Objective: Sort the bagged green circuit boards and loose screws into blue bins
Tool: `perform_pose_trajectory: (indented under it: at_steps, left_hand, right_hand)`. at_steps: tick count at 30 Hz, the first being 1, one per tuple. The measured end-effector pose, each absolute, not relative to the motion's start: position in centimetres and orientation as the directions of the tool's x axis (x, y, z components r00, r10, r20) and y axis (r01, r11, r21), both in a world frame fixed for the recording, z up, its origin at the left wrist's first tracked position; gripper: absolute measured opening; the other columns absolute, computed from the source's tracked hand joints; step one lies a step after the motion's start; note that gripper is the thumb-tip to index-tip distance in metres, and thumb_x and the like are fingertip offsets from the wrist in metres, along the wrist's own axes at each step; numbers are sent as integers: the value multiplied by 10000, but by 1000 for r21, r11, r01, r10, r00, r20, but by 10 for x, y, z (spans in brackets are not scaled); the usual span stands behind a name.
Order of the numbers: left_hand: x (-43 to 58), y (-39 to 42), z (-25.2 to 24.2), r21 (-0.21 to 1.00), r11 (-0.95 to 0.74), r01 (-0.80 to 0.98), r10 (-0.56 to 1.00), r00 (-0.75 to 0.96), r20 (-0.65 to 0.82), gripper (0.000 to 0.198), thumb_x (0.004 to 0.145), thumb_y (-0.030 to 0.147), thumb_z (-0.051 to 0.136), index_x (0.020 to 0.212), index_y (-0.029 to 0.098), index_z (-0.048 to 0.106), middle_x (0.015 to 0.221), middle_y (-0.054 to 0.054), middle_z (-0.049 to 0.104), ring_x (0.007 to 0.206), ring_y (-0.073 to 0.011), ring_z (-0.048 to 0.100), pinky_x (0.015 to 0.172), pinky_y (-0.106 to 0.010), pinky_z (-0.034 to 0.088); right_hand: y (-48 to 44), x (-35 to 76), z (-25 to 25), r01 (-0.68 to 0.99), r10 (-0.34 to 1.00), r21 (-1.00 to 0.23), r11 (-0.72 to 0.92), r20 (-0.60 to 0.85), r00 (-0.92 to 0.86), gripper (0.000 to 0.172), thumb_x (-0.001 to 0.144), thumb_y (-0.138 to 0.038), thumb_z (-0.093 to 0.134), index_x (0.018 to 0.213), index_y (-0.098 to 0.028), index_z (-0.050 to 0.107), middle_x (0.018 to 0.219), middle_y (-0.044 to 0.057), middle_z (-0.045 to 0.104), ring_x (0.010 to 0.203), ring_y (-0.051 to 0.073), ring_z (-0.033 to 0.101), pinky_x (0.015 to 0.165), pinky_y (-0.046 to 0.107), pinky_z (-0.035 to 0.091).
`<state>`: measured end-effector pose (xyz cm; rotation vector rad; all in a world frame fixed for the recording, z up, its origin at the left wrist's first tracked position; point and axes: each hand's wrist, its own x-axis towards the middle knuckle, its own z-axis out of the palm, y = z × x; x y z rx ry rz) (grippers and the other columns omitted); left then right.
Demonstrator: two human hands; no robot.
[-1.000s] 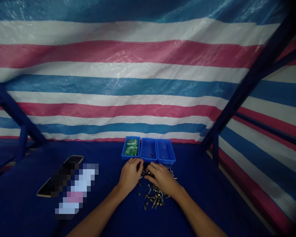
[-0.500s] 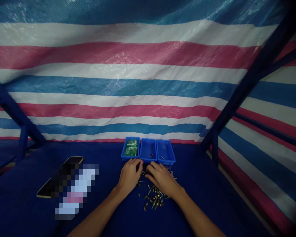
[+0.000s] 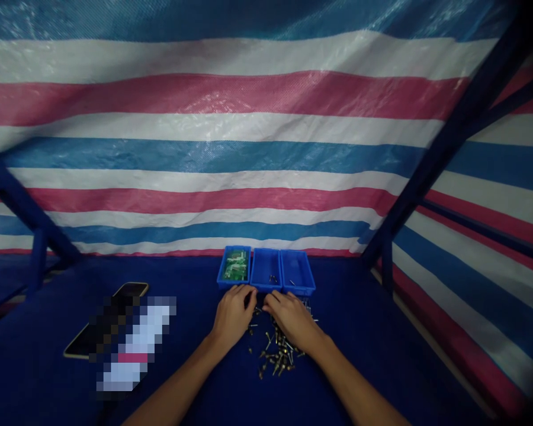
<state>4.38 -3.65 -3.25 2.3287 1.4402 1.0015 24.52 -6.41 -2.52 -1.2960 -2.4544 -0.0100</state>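
My left hand [image 3: 233, 315] and my right hand [image 3: 291, 320] rest palm down on the dark blue cloth, fingers curled at the far edge of a heap of small metal screws [image 3: 277, 355]. Whether either pinches a screw is hidden. Just beyond the fingertips stand three small blue bins in a row: the left bin [image 3: 234, 266] holds green circuit boards, the middle bin [image 3: 267, 269] and the right bin [image 3: 297, 272] each hold a few small metal parts.
A phone [image 3: 98, 326] lies on the cloth to the left, beside a blurred-out object. A red, white and blue striped tarp forms the back and right walls. Dark blue metal frame bars [image 3: 435, 154] slant on both sides.
Both hands stay in place over the screws; the fingers have shifted slightly. The view has tilted a little.
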Motion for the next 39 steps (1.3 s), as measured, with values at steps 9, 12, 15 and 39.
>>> perform_pose_trajectory:
  at_steps: [9, 12, 15, 39]
  left_hand:
    - [44, -37, -30, 525, -488, 697, 861, 288, 418, 259, 1053, 252, 480, 999, 238, 733, 939, -43, 760, 926, -242, 685, 821, -345, 504]
    - [44, -37, -31, 519, -494, 698, 857, 291, 425, 260, 1053, 253, 481, 1005, 243, 736, 931, -42, 759, 918, -242, 685, 816, -345, 506]
    - [44, -37, -31, 510, -493, 705, 856, 286, 431, 262, 1050, 253, 482, 997, 239, 739, 907, -44, 755, 903, -240, 684, 804, -343, 505]
    - [44, -38, -29, 514, -482, 710, 864, 287, 414, 293, 1064, 272, 457, 977, 234, 734, 929, -54, 758, 916, -244, 685, 806, -349, 504]
  right_hand:
    - [-66, 247, -23, 746, 829, -418, 518, 460, -317, 85, 1106, -268, 497, 1092, -231, 573, 979, 46, 714, 878, 214, 706, 768, 309, 518]
    - [-67, 246, -21, 704, 812, -456, 544, 498, -306, 128, 1105, -243, 467, 1164, -229, 580, 1019, 65, 716, 916, 221, 716, 808, 331, 556]
    - [-68, 247, -19, 675, 793, -471, 568, 533, -295, 271, 1115, -222, 418, 1343, -244, 564, 1164, 102, 715, 1069, 239, 710, 919, 374, 574]
    - [-67, 247, -25, 672, 811, -555, 490, 573, -119, 205, 1104, -403, 498, 1089, -241, 623, 963, 57, 752, 845, 216, 742, 794, 313, 577]
